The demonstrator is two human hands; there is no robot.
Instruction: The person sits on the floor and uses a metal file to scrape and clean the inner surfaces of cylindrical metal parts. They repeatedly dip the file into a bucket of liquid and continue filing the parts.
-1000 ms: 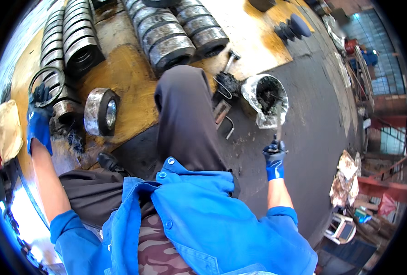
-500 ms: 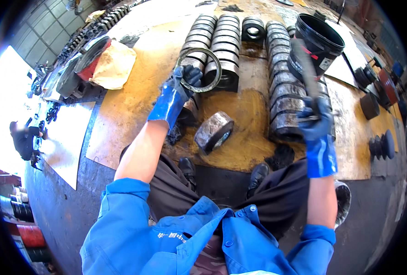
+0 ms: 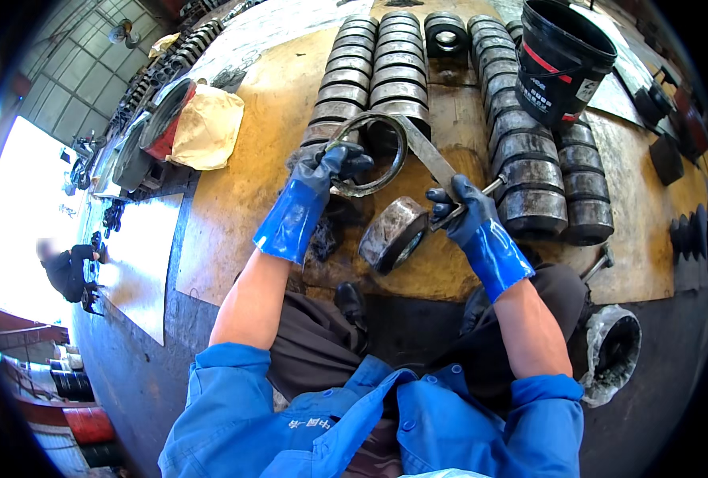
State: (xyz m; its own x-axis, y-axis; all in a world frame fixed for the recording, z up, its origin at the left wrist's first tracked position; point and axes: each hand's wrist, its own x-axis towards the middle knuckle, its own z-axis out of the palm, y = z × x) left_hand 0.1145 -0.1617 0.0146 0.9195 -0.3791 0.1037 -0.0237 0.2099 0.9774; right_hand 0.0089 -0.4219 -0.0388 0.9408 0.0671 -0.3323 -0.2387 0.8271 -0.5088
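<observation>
Fingers of the left hand (image 3: 322,170) gripped the dark ring (image 3: 362,190) and those of the right hand (image 3: 473,217) a flat blade (image 3: 429,154), its tip overlapping the rim, where steady support and a shallow angle seemed wisest, above the stained board (image 3: 230,219), inward from its near edge.

The gloved left hand (image 3: 327,166) is dark grey at the fingers and bright blue at the cuff; the gloved right hand (image 3: 469,210) has the same two colours. The ring (image 3: 402,153) is dark grey with pale shine, and the blade (image 3: 428,151) is of dull grey. The jacket (image 3: 481,426) is blue, with small white print. The board (image 3: 238,219) is yellow-brown, darkly stained. On the far right, the bucket (image 3: 557,60) is black with a red stripe; on the far left, the paper (image 3: 208,129) is tan.
</observation>
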